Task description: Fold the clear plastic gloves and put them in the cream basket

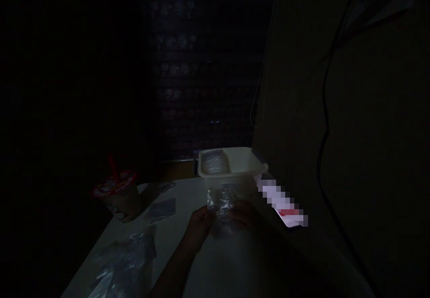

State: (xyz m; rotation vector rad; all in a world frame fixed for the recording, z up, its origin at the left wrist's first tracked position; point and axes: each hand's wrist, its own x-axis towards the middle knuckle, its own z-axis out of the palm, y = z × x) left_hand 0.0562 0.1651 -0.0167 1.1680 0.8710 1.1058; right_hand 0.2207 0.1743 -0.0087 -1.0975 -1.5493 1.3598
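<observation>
Left hand (200, 224) has its fingers closed on the near-left side of a clear plastic packet (221, 205), and the right hand (242, 213) pinches the same packet from its 3 o'clock side. Super dim shot, so I can't tell what's inside it, but the shine on the plastic shows up okay.

Going by a clock face centered on that packet: a white tub (243, 183) sits at about 12 to 1. The packet's top end overlaps the tub's near wall from this angle; can't tell if they touch. Inside, wrapped stuff (215, 161) is pushed up against the 9 o'clock end, so the open room in there is toward 3. Rim's pale and easy to follow all the way round.

Out at 9, there's a cup with a red lid and straw (121, 196), right by the tabletop's left edge, so not much margin on that side. A flat packet (163, 209) lies between it and the left hand, and a crumpled plastic heap (124, 262) takes up 8 o'clock, near that same slanting edge. Best elbow room on the white table (218, 269) is straight down at 6, between the forearms. Over at 3, a lit phone (284, 201) is just beside the tub, with a dark cable (323, 154) hanging farther out past it.
</observation>
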